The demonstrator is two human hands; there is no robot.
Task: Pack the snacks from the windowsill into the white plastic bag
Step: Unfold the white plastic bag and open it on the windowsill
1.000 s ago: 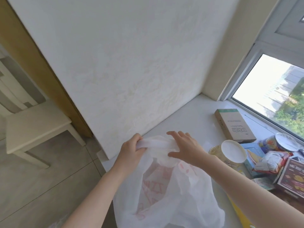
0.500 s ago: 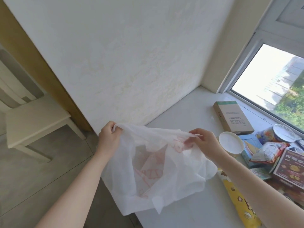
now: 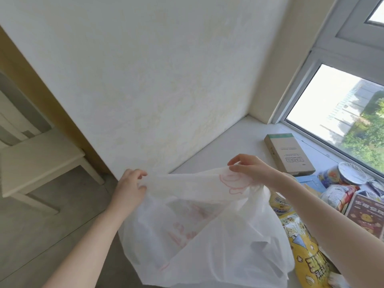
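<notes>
A white plastic bag (image 3: 207, 235) with faint red print hangs over the near left end of the windowsill (image 3: 234, 142). My left hand (image 3: 129, 189) grips its left top edge and my right hand (image 3: 248, 168) pinches the right top edge, so the rim is stretched between them. Snacks lie on the sill to the right: a brown cardboard box (image 3: 288, 154), a yellow popcorn bag (image 3: 305, 252), a yellow tub (image 3: 279, 202) partly hidden by the bag, a foil-lidded cup (image 3: 340, 175), a blue box (image 3: 311, 182), a red-and-white packet (image 3: 338, 196) and a dark red box (image 3: 365, 213).
A white wall (image 3: 155, 80) rises behind the sill's left end. The window (image 3: 342, 113) runs along the right. On the left a pale chair (image 3: 37, 161) stands on the grey floor (image 3: 41, 235), below the sill's edge.
My hands moved apart from the bunched bag top and pulled its rim wide. The bag now hangs lower and fuller, covering the yellow tub's white lid.
</notes>
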